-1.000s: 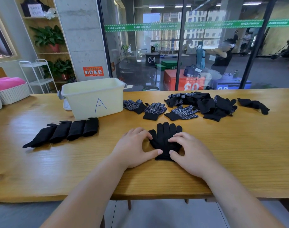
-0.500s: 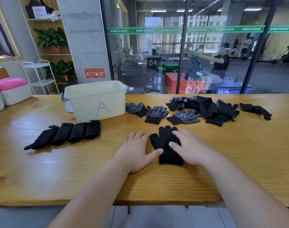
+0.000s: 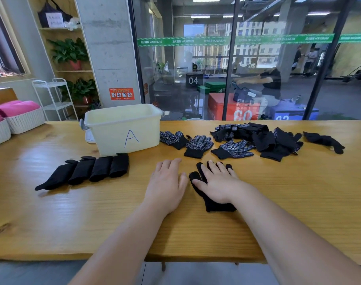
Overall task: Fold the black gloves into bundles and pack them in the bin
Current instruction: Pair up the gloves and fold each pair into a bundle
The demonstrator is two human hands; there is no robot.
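A black glove (image 3: pixel 213 203) lies flat on the wooden table (image 3: pixel 298 192) in front of me, fingers pointing away. My right hand (image 3: pixel 218 183) presses flat on top of it with straight fingers, covering most of it. My left hand (image 3: pixel 167 183) rests flat on the bare table just left of the glove. A cream bin marked "A" (image 3: pixel 124 128) stands at the back left. Several folded black bundles (image 3: pixel 89 171) lie in a row in front of the bin. Loose dotted gloves (image 3: pixel 199 144) and a heap of black gloves (image 3: pixel 268 138) lie at the back right.
White baskets with pink cloth (image 3: pixel 21 118) sit at the table's far left. A single black glove (image 3: pixel 324 140) lies far right. A glass wall runs behind the table. The near table edge is just below my forearms.
My right hand slid forward over the glove and now lies flat on it. My left hand moved off the glove onto the table beside it.
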